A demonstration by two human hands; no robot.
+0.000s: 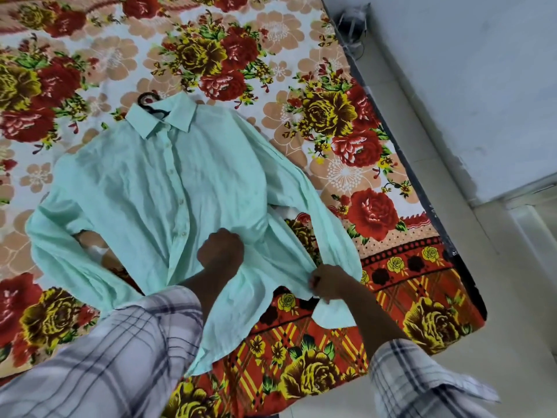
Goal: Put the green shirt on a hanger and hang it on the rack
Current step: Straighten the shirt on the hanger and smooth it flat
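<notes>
Closest to my view, plaid sleeves (114,351) cover both forearms, which reach out over the bed. I see the left hand (221,251) curled into a fist on the green shirt (156,182), gripping a bunch of cloth just beside the button placket, low on the front. To its right, the right hand (327,282) pinches the shirt's lower side edge, fingers tight on the fabric. Beyond the hands, the shirt lies front-up and buttoned on a floral blanket (331,116), with its sleeves spread to either side and its collar pointing away from me. At the collar, the hook of a black hanger (147,101) pokes out; the rest of the hanger is hidden under the cloth. Farthest off, past the bed's edge, runs a pale grey surface (482,86); I cannot tell whether it is floor or wall.
</notes>
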